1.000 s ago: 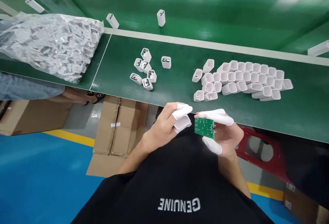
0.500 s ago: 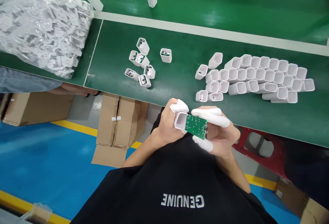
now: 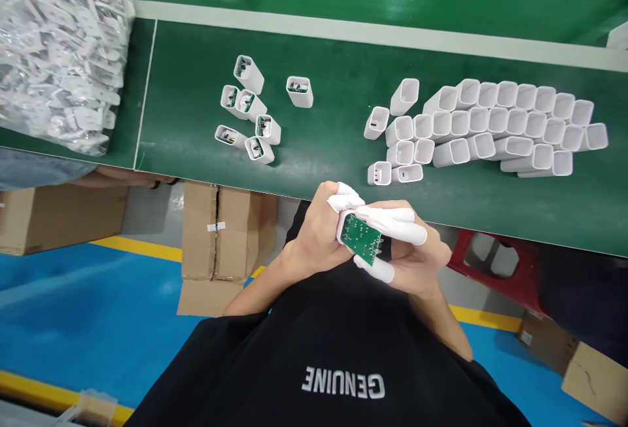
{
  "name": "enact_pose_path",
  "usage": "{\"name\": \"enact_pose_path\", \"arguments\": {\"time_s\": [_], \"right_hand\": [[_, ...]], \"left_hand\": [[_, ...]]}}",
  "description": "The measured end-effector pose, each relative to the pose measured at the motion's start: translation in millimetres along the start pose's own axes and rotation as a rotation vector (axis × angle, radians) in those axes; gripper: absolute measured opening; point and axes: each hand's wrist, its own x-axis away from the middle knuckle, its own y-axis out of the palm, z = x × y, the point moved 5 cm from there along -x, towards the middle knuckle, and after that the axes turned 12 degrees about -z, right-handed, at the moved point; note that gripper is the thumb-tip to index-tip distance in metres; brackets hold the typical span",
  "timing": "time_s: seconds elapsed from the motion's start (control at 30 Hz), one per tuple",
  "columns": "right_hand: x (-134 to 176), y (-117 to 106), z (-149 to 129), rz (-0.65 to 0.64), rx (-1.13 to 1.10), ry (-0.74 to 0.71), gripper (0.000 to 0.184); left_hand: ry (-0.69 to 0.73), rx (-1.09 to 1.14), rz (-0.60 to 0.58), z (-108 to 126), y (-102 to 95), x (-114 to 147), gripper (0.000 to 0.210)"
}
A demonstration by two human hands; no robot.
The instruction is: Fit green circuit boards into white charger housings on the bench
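Note:
My left hand (image 3: 321, 227), with white finger cots on some fingers, is closed around a white plastic housing (image 3: 342, 223). Most of the housing is hidden by the fingers; its open mouth faces right. My right hand (image 3: 409, 244), also in white finger cots, grips a green circuit board (image 3: 362, 239) by its edges between thumb and fingers. The board's left end sits in the mouth of the housing, while its right part with soldered pins sticks out. Both hands are just in front of the table's near edge.
Many empty white housings (image 3: 498, 119) stand packed on the right of the green table (image 3: 333, 146). Several housings with boards inside (image 3: 265, 127) stand left of centre. A clear bag of white parts (image 3: 63, 61) lies far left. Cardboard boxes (image 3: 201, 231) and a red stool (image 3: 523, 276) are below.
The circuit board has moved left, and its end has entered the housing's mouth. My hands have come closer together. The view has shifted, so the table things appear slightly displaced.

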Motion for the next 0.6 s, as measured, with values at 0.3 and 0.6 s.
{"name": "enact_pose_path", "arguments": {"time_s": [0.3, 0.6], "right_hand": [[-4.3, 6.9, 5.2, -0.033, -0.029, 0.012, 0.08], [-8.9, 7.3, 9.7, -0.057, -0.054, 0.019, 0.082]], "left_hand": [[-0.035, -0.069, 0.006, -3.2, -4.4, 8.3, 0.031], [-0.088, -0.038, 0.016, -5.4, -5.3, 10.3, 0.031]]}}
